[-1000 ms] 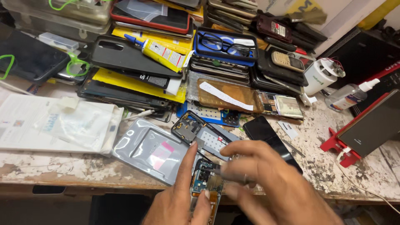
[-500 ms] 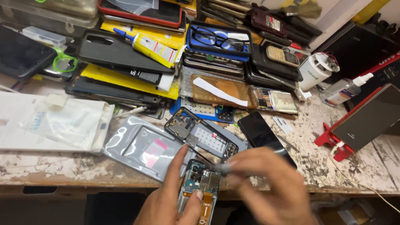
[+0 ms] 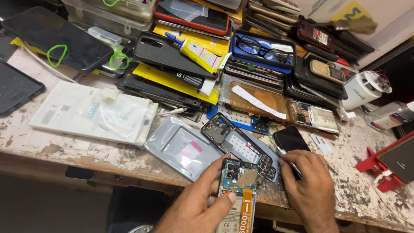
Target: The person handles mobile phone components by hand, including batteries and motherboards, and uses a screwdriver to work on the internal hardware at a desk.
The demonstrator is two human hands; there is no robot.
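Note:
An opened phone [image 3: 238,190] with its circuit board and orange ribbon cable exposed lies at the bench's front edge. My left hand [image 3: 199,203] grips its left side, thumb on the lower board. My right hand [image 3: 307,185] is closed around a thin metal tool [image 3: 280,152], just right of the phone, its tip pointing up and left. A black inner frame [image 3: 237,144] and a grey back cover [image 3: 183,148] lie just beyond the phone. A dark phone screen [image 3: 290,138] lies above my right hand.
Stacks of phones, cases and parts [image 3: 267,73] fill the back of the worn bench [image 3: 64,151]. A glue tube [image 3: 196,51], glasses in a blue tray [image 3: 258,45], a white packet [image 3: 92,112], a white cup [image 3: 361,89] and a red stand [image 3: 384,168] sit around.
My right hand has moved off the top of the opened phone to its right side, uncovering the board. The view has shifted, bringing more of the bench's left into sight.

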